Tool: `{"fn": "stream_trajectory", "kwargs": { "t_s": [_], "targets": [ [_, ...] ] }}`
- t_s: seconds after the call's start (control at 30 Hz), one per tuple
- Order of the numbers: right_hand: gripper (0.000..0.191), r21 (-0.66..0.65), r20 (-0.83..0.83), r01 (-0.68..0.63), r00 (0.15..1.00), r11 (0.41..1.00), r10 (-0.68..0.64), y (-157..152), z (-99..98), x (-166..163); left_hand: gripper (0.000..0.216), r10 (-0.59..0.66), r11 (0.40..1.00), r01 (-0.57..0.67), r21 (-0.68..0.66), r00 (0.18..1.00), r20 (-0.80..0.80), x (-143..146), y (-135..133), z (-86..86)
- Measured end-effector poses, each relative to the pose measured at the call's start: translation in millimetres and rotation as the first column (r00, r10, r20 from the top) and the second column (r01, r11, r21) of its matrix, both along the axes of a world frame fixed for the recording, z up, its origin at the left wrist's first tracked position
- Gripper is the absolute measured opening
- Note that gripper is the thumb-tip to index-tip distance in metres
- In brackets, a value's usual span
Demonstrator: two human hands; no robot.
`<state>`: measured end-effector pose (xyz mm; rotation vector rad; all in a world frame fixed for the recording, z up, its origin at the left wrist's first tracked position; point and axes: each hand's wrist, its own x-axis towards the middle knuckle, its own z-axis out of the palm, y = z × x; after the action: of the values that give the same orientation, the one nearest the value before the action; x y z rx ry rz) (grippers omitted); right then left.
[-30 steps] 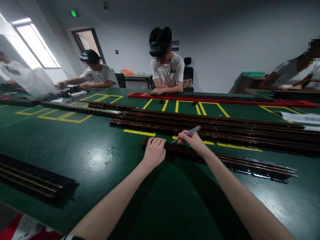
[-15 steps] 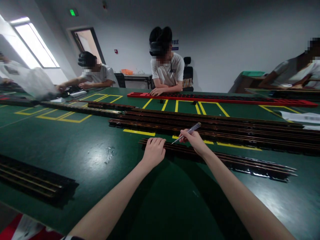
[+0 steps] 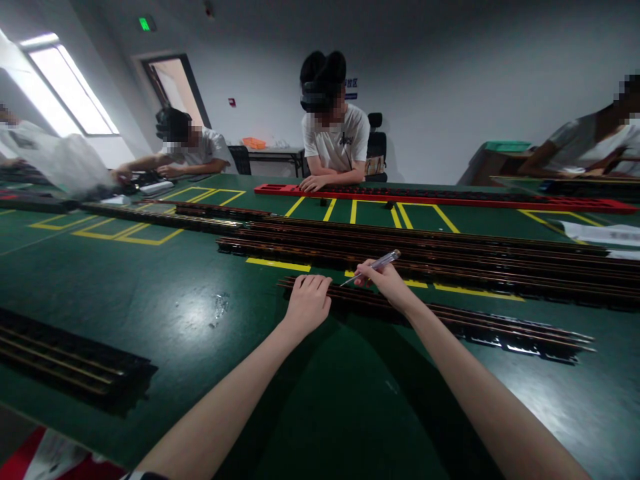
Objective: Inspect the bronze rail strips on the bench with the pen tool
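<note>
A long black strip with copper-coloured rods [image 3: 500,325] lies across the green table in front of me. My left hand [image 3: 309,303] is wrapped over it near its left end, fingers on the far side. In my right hand [image 3: 383,280] is a slim screwdriver [image 3: 384,261] with a clear handle, gripped between thumb and fingers. Its shaft slants down to the left, and the tip is at the strip just right of my left hand. Whether the tip touches a rod is too small to tell.
Behind the strip lies a bundle of similar rodded strips [image 3: 450,260]. Another strip [image 3: 65,360] is at the near left. Farther back is a long red tray [image 3: 450,199], with a co-worker [image 3: 333,143] leaning over it. Yellow tape lines [image 3: 280,265] mark the green table [image 3: 200,367].
My right hand and the screwdriver have shifted slightly left, bringing the tip closer to my left hand. The left hand and the strip have stayed in place.
</note>
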<state>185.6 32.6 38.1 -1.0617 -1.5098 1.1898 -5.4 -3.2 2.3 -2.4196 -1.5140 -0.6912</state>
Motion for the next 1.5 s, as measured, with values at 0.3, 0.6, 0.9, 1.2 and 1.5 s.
{"fn": "stream_trajectory", "kwargs": {
  "t_s": [0.3, 0.6, 0.9, 1.2, 1.5],
  "targets": [
    [0.029, 0.010, -0.015, 0.022, 1.000, 1.000, -0.022, 1.0, -3.7, -0.2, 0.034, -0.001, 1.000, 0.001, 0.000, 1.000, -0.002, 0.0, -0.2, 0.2],
    [0.037, -0.029, -0.054, 0.044, 0.997, 0.999, -0.046, 1.6, -1.8, 1.5, 0.033, -0.009, 1.000, 0.009, 0.024, 1.000, -0.001, -0.5, 1.0, -2.3],
    [0.040, -0.012, -0.028, 0.034, 0.999, 0.999, -0.034, 0.6, -1.9, 2.3, 0.033, 0.011, 1.000, -0.010, 0.014, 1.000, -0.029, 1.0, 0.0, -1.0],
    [0.031, 0.058, 0.067, -0.021, 0.998, 0.998, 0.017, -1.8, 2.6, -3.2, 0.039, 0.067, 0.998, -0.067, 0.001, 0.997, -0.034, 1.6, -3.0, 0.5],
    [0.031, 0.067, 0.091, -0.018, 0.996, 0.998, 0.012, -2.7, 5.4, -3.0, 0.042, 0.029, 1.000, -0.029, -0.003, 1.000, -0.003, -1.1, 0.9, -0.8]
  ]
}}
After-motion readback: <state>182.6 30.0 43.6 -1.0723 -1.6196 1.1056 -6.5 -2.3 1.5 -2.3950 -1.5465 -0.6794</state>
